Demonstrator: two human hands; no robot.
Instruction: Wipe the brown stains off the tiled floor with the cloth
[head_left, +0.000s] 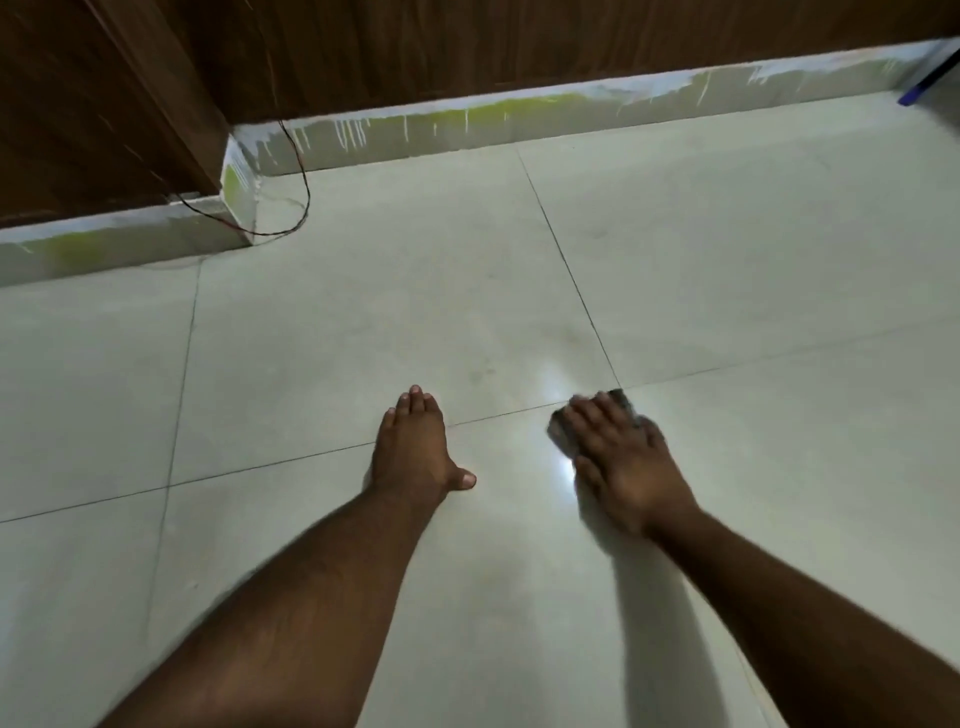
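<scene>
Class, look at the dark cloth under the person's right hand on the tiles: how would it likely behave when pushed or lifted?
The small dark cloth lies flattened under the right hand, so it is probably soft and floppy. The glossy pale tiled floor reflects light, so it would likely slide easily. It looks thin, probably light.

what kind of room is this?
Probably an indoor room still being finished: large pale floor tiles, a paint-dripped skirting under wood panelling, and a loose thin wire at the corner.

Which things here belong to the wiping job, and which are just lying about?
Job: cloth under the right hand; floor; left hand, flat on the floor.
Lying about: wire; skirting; wood panel; blue object.
</scene>
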